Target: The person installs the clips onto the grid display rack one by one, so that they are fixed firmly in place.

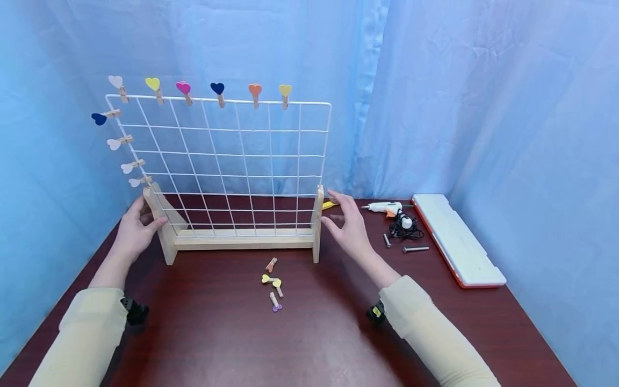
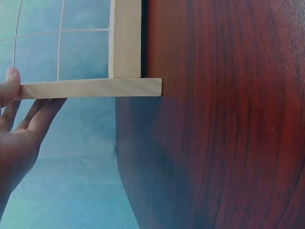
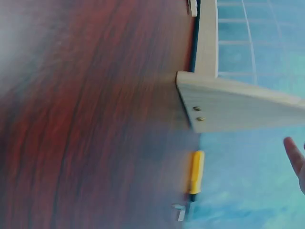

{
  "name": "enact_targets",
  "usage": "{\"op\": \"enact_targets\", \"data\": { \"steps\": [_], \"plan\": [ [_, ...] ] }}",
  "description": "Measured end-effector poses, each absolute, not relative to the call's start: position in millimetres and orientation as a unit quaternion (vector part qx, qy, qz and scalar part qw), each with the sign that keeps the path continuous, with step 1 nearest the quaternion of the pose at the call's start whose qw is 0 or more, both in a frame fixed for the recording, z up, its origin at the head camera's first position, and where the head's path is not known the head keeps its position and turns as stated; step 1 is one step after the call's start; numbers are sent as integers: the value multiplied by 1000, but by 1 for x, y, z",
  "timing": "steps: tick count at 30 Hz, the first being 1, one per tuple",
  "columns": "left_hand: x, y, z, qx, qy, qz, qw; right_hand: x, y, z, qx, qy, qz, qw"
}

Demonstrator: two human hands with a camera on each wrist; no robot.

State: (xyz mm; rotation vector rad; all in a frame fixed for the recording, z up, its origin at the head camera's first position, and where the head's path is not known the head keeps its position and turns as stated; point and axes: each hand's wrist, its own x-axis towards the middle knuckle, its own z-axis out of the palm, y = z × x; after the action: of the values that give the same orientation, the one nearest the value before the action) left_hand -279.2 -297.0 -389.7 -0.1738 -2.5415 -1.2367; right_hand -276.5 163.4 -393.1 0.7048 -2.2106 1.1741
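A white wire grid [image 1: 237,101] stands in a pale wooden stand [image 1: 242,243] on the table. Heart-topped clothespins line its top edge, among them a pink one [image 1: 184,87], and several more run down its left side, such as a dark blue one [image 1: 99,119]. My left hand [image 1: 134,228] grips the stand's left upright [image 2: 90,88], thumb on the inner face and fingers on the outer. Beside the right upright [image 3: 238,107] is my right hand [image 1: 350,226], thumb and fingers spread; in the right wrist view its visible fingertip is apart from the wood.
Several loose clothespins [image 1: 274,301] lie in front of the stand. To the right are a white glue gun [image 1: 384,207] with a coiled black cord [image 1: 406,232], two bolts [image 1: 416,249] and a white-and-red case [image 1: 454,236]. A yellow-handled tool [image 3: 196,171] lies behind the right upright. Blue curtains surround the table.
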Motion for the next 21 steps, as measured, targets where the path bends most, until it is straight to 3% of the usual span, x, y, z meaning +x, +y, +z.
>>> {"op": "enact_targets", "data": {
  "steps": [4, 12, 21],
  "plan": [
    [-275, -295, -391, -45, -899, -396, 182, -255, 156, -386, 311, -817, 394, 283],
    [-272, -287, -398, 10, -895, -366, 253, -216, 125, -404, 406, -871, 236, 145],
    [-270, -286, -406, 40, -872, -387, 298, -201, 96, -434, 495, -854, 131, 88]
  ]
}}
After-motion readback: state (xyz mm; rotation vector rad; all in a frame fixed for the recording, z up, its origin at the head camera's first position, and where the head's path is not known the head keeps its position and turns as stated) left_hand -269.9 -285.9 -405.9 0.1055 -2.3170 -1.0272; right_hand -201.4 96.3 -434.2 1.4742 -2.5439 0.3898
